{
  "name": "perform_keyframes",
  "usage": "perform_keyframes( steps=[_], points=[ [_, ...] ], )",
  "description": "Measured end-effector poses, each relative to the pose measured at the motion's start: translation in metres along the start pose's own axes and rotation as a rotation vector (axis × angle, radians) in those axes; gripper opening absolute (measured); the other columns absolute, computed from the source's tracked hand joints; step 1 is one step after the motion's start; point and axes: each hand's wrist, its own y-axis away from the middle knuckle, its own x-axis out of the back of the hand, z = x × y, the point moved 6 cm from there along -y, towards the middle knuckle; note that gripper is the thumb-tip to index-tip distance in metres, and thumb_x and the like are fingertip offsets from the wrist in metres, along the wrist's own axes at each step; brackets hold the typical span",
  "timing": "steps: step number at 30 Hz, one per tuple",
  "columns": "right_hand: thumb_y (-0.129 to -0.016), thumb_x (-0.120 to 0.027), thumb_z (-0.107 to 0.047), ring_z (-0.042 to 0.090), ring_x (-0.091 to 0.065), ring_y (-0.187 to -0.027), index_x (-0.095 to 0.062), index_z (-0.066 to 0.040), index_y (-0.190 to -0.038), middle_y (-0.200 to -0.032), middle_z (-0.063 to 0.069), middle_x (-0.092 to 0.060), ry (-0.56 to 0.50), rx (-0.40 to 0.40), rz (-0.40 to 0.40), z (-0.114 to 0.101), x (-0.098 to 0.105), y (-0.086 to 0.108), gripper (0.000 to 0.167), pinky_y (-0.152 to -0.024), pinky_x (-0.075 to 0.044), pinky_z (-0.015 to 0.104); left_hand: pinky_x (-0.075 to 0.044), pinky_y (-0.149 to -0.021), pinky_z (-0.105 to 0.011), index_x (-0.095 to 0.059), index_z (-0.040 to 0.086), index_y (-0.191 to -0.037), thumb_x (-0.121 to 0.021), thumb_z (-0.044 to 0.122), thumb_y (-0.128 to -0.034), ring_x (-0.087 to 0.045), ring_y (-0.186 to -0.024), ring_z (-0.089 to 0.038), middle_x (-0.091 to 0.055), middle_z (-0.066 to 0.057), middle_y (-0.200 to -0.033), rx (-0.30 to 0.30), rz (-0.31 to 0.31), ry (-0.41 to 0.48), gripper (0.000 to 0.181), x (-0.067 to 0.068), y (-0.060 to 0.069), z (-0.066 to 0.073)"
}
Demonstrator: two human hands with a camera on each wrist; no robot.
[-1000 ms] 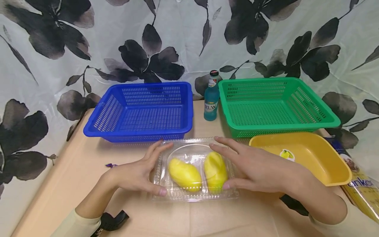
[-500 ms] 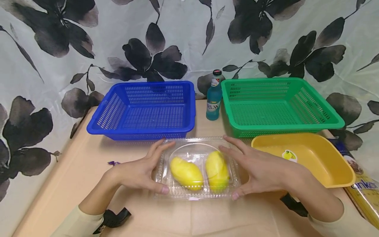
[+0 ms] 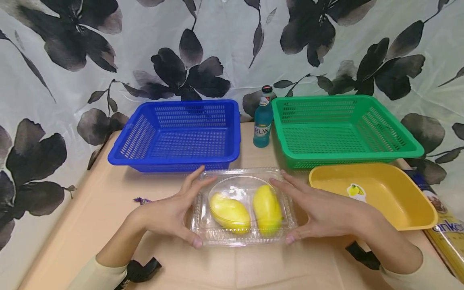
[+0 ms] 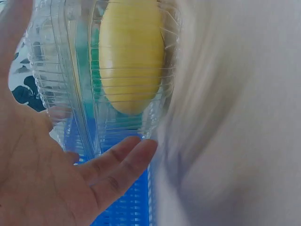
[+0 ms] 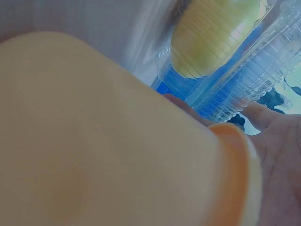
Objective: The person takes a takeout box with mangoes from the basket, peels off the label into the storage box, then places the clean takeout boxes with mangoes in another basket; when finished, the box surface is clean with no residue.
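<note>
In the head view, a clear plastic clamshell container (image 3: 239,241) rests on the table with its lid down. Two yellow mangoes (image 3: 267,209) lie inside it, side by side. My left hand (image 3: 172,213) is spread along its left side, thumb at the near corner and fingertips by the far one. On the opposite side my right hand (image 3: 322,207) is spread the same way. Straight fingers of the left hand (image 4: 51,174) show beside the ribbed wall in the left wrist view. A pale sleeve (image 5: 117,141) covers much of the right wrist view; whether the fingers touch the plastic is unclear.
Behind stand a blue basket (image 3: 181,162), a blue bottle (image 3: 262,121) and a green basket (image 3: 355,156). A yellow tray (image 3: 395,201) sits at right beside a yellow packet (image 3: 449,237). A small purple wrapper (image 3: 141,200) lies left.
My right hand has drawn outward, its thumb going from over the lid to the container's near right corner. My left thumb has dropped slightly. The view has shifted a little.
</note>
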Motion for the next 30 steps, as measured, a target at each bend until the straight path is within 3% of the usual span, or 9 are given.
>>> perform_keyframes(
  steps=[3, 6, 8, 14, 19, 23, 26, 30],
  points=[
    [-0.074, -0.071, -0.079, 0.047, -0.032, -0.149, -0.011, -0.040, -0.165, -0.173, 0.013, -0.006, -0.002, 0.013, 0.016, 0.002, 0.001, 0.003, 0.116, -0.107, -0.043, 0.066, -0.030, -0.109, -0.077, -0.010, 0.033, -0.164, -0.096, 0.049, -0.0659, 0.001, -0.153, -0.054, 0.024, -0.011, -0.167, -0.018, 0.013, -0.018, 0.132, -0.002, 0.000, 0.005],
    [-0.075, -0.070, -0.079, 0.046, -0.029, -0.151, -0.010, -0.041, -0.165, -0.173, 0.010, -0.004, -0.014, 0.029, 0.028, 0.003, 0.002, 0.005, 0.115, -0.107, -0.042, 0.067, -0.034, -0.109, -0.073, -0.014, 0.037, -0.163, -0.094, 0.056, -0.0660, -0.008, -0.153, -0.051, 0.021, -0.008, -0.168, 0.008, 0.039, -0.040, 0.128, -0.002, 0.002, 0.011],
    [-0.076, -0.071, -0.077, 0.045, -0.024, -0.153, -0.009, -0.042, -0.164, -0.174, 0.007, -0.002, -0.029, 0.033, 0.037, 0.002, 0.003, 0.007, 0.114, -0.108, -0.040, 0.069, -0.041, -0.107, -0.068, -0.015, 0.040, -0.163, -0.093, 0.058, -0.0665, -0.023, -0.150, -0.048, 0.020, -0.006, -0.168, 0.026, 0.050, -0.045, 0.125, -0.001, 0.004, 0.014],
    [-0.076, -0.077, -0.071, 0.042, -0.016, -0.156, -0.009, -0.047, -0.163, -0.174, 0.000, 0.000, -0.062, 0.043, 0.089, 0.001, 0.010, 0.017, 0.113, -0.109, -0.039, 0.069, -0.055, -0.096, -0.048, -0.016, 0.047, -0.162, -0.092, 0.060, -0.0652, -0.049, -0.135, -0.035, 0.019, 0.002, -0.169, 0.050, 0.095, -0.068, 0.124, 0.002, 0.010, 0.028],
    [-0.076, -0.079, -0.066, 0.049, -0.025, -0.151, -0.012, -0.046, -0.163, -0.174, 0.006, -0.004, -0.054, 0.074, 0.157, -0.003, 0.015, 0.023, 0.112, -0.104, -0.045, 0.068, -0.057, -0.091, -0.049, -0.019, 0.046, -0.162, -0.092, 0.064, -0.0627, -0.053, -0.130, -0.032, 0.015, 0.003, -0.169, 0.021, 0.190, -0.153, 0.124, 0.001, 0.015, 0.038],
    [-0.077, -0.080, -0.064, 0.052, -0.027, -0.150, -0.013, -0.048, -0.163, -0.174, 0.004, -0.002, -0.047, 0.078, 0.193, -0.002, 0.017, 0.028, 0.110, -0.099, -0.045, 0.072, -0.055, -0.094, -0.061, -0.022, 0.046, -0.161, -0.092, 0.065, -0.0604, -0.040, -0.142, -0.043, 0.013, 0.006, -0.169, -0.006, 0.253, -0.204, 0.125, 0.002, 0.016, 0.043],
    [-0.078, -0.081, -0.061, 0.054, -0.028, -0.148, -0.013, -0.047, -0.163, -0.174, 0.002, 0.000, -0.035, 0.093, 0.222, 0.000, 0.019, 0.034, 0.110, -0.096, -0.045, 0.074, -0.052, -0.097, -0.064, -0.023, 0.046, -0.161, -0.092, 0.065, -0.0604, -0.036, -0.145, -0.044, 0.012, 0.008, -0.169, -0.032, 0.275, -0.219, 0.124, 0.002, 0.013, 0.047],
    [-0.077, -0.083, -0.059, 0.054, -0.032, -0.146, -0.014, -0.043, -0.164, -0.174, 0.002, -0.002, 0.014, 0.099, 0.277, 0.006, 0.022, 0.046, 0.112, -0.092, -0.047, 0.075, -0.054, -0.097, -0.060, -0.021, 0.046, -0.162, -0.094, 0.060, -0.0610, -0.044, -0.141, -0.037, 0.014, 0.008, -0.169, -0.066, 0.266, -0.230, 0.126, -0.001, 0.002, 0.054]
  ],
)
